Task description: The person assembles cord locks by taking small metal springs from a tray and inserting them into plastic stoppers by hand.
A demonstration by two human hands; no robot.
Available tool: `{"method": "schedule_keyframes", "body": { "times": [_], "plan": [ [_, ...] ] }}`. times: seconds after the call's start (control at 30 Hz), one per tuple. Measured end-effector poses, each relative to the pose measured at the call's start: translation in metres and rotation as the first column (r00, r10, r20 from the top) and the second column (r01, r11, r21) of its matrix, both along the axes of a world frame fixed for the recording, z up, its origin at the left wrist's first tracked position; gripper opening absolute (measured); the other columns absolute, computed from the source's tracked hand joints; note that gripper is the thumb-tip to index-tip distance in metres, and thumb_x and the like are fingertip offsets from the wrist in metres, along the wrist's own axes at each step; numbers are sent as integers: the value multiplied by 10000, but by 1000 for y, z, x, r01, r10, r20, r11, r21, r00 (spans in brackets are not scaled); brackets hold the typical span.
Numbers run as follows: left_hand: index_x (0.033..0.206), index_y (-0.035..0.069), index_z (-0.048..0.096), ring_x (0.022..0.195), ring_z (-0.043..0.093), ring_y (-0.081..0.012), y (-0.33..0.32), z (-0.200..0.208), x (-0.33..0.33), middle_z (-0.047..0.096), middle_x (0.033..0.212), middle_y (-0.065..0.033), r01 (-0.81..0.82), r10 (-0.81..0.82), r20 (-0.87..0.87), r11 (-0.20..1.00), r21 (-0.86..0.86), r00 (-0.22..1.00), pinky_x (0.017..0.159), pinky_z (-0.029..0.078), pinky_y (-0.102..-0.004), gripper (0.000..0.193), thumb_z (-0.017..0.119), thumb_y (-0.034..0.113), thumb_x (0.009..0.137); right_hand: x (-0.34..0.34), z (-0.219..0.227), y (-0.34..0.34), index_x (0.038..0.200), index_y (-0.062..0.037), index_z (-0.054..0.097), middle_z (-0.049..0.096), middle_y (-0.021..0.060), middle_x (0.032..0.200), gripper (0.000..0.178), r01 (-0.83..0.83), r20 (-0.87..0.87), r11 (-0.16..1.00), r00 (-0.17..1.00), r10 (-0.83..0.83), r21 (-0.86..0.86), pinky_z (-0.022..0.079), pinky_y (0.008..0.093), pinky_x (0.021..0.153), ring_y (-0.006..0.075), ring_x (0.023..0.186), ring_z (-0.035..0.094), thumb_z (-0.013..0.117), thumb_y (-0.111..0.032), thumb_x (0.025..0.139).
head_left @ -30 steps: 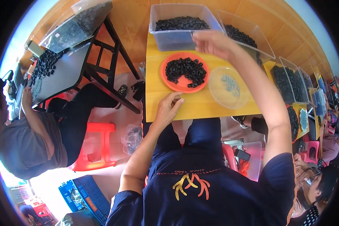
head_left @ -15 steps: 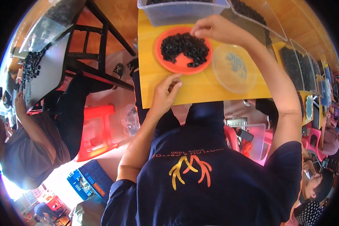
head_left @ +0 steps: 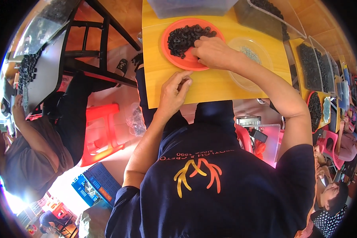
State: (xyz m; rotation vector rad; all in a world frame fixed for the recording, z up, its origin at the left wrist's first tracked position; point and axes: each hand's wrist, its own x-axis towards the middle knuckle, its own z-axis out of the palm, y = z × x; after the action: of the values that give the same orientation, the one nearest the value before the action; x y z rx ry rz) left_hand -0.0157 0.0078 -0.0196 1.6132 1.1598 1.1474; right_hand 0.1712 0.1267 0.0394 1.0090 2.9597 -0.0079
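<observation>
Small black ring-like parts (head_left: 179, 41) are heaped in a round orange-red plate (head_left: 165, 56) on the yellow table (head_left: 214, 89). My right hand (head_left: 214, 52) reaches over the plate's right side, its fingers bent down among the parts. Its fingertips are partly hidden, and I cannot make out what is in them. Just in front of the plate rests my left hand (head_left: 174, 92), fingers curled with the thumb close to them; anything in it is hidden. Partly under my right forearm lies a clear round dish (head_left: 242, 82) with tiny silvery pieces (head_left: 251, 55).
A clear bin (head_left: 192, 8) stands at the table's far edge, another with black parts (head_left: 265, 22) to its right. More bins (head_left: 311, 65) line the right. A black metal frame (head_left: 104, 43) and a red stool (head_left: 103, 135) are to the left, near a seated person (head_left: 39, 139).
My right hand has come down from the plate's far right edge into the heap of parts. The left hand stays by the near rim. The view has shifted slightly.
</observation>
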Motion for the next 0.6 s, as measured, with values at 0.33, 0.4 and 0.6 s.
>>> {"method": "schedule_keyframes", "body": {
  "times": [0.33, 0.4, 0.6],
  "plan": [
    [1151, 21, 625, 744, 625, -163, 1, 1, -1, 628, 870, -97, 3, -3, -4, 1000, -17, 1000, 629, 481, -276, 257, 625, 30, 894, -9, -12, 13, 885, -42, 659, 651, 130, 865, 134, 68, -144, 997, 987, -70, -22, 515, 426, 743, 321, 887, 627, 672, -149, 806],
    [1147, 13, 623, 748, 630, -166, 2, 4, -1, 629, 873, -101, 13, -13, -23, 1000, -12, 1000, 626, 482, -275, 253, 621, 27, 895, -3, -9, 18, 931, -54, 663, 672, 126, 923, 128, 136, -378, 981, 908, -181, -141, 509, 423, 772, 321, 910, 633, 634, -151, 852],
    [1130, 1, 623, 745, 632, -170, 3, 5, -2, 628, 872, -106, 9, -9, 1, 1000, 6, 1000, 633, 489, -274, 239, 618, 20, 892, 2, 12, 13, 901, -67, 683, 679, 113, 914, 129, 127, -322, 976, 930, -180, -178, 509, 448, 748, 326, 882, 645, 612, -162, 851]
  ]
}}
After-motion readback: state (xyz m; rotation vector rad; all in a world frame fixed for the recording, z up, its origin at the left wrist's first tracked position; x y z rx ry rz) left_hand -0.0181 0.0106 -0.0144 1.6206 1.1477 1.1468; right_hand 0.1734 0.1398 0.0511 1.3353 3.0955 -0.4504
